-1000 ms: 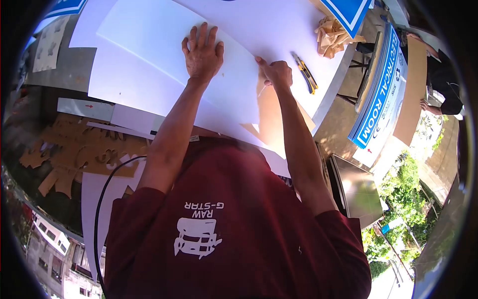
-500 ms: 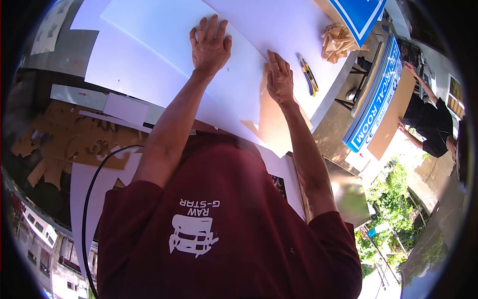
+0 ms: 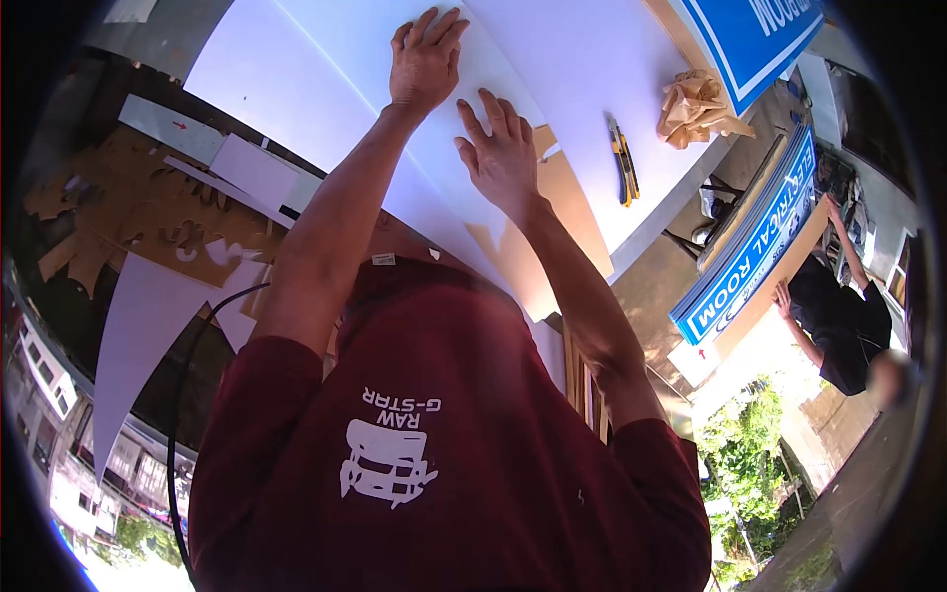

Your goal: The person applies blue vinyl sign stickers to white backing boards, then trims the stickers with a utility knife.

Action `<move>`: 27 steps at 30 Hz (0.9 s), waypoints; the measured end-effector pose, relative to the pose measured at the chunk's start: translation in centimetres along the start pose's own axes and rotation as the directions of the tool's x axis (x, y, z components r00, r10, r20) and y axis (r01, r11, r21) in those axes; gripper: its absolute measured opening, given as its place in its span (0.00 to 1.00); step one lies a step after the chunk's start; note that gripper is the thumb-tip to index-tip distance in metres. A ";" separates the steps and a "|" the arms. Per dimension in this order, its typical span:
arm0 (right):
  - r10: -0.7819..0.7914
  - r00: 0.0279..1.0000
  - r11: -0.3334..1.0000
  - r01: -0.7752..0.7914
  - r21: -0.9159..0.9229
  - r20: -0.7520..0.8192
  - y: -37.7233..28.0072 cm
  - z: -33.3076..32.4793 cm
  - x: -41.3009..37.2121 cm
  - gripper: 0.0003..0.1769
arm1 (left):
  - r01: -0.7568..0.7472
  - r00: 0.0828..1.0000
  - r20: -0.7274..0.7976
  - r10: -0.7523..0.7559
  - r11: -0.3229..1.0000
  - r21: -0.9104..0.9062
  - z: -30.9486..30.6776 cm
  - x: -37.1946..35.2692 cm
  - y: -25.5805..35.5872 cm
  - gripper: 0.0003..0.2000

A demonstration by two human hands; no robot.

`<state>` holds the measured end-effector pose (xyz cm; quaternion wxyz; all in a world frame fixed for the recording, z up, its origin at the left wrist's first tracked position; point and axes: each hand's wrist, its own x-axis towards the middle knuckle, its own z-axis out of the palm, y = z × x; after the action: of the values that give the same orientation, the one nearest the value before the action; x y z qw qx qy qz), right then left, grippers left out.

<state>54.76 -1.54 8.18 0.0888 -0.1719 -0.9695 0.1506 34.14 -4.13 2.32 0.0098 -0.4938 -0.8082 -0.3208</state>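
Note:
My left hand (image 3: 426, 67) lies palm down on a large white sheet (image 3: 286, 89), its fingers stretched out and slightly bent. To its right and nearer my body, my right hand (image 3: 501, 160) has spread fingers over the same sheet and holds nothing. Brown paper or board (image 3: 577, 202) shows beside and below my right hand, at the sheet's right edge. A yellow and black utility knife (image 3: 622, 163) rests on the white surface further right, apart from both hands. Crumpled brown paper (image 3: 692, 109) sits beyond it.
A blue sign (image 3: 755, 44) stands at top right. Further right is a stack of blue "ELECTRICAL ROOM" signs (image 3: 755, 237), where a person in black (image 3: 838, 311) has both hands on a brown board. Cut-out brown scraps (image 3: 148, 217) and a black cable (image 3: 176, 424) are at left.
My right hand has shifted left from the brown piece onto the white sheet, and its fingers have spread. My left hand stays on the sheet. The whole view has tilted slightly.

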 end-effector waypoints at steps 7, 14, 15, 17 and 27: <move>-0.059 0.998 0.998 0.059 -0.012 -0.027 0.5 2.0 -2.5 0.30 | -0.011 0.994 -0.107 0.016 0.999 0.048 -0.4 0.0 0.9 0.18; -0.088 0.992 0.994 0.094 0.056 -0.087 -0.4 0.8 -1.1 0.12 | -0.024 0.992 -0.122 0.031 0.998 0.059 -0.3 0.0 1.2 0.19; -0.160 0.980 0.987 0.154 -0.053 -0.119 -0.6 0.5 -1.4 0.09 | -0.023 0.992 -0.120 0.029 0.998 0.053 -0.3 0.1 1.1 0.19; -0.268 0.963 0.961 0.268 0.065 -0.009 0.0 -0.1 -3.1 0.09 | -0.020 0.993 -0.116 0.027 0.998 0.060 -0.4 0.2 0.9 0.19; 0.034 0.998 0.998 -0.031 0.049 -0.060 10.3 -3.9 -4.1 0.20 | -0.097 0.992 -0.065 0.111 0.978 0.184 -0.2 -1.3 3.4 0.20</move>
<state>62.64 7.25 8.06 0.1201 -0.1898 -0.9595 0.1700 37.48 -4.26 3.72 0.1019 -0.5201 -0.8060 -0.2636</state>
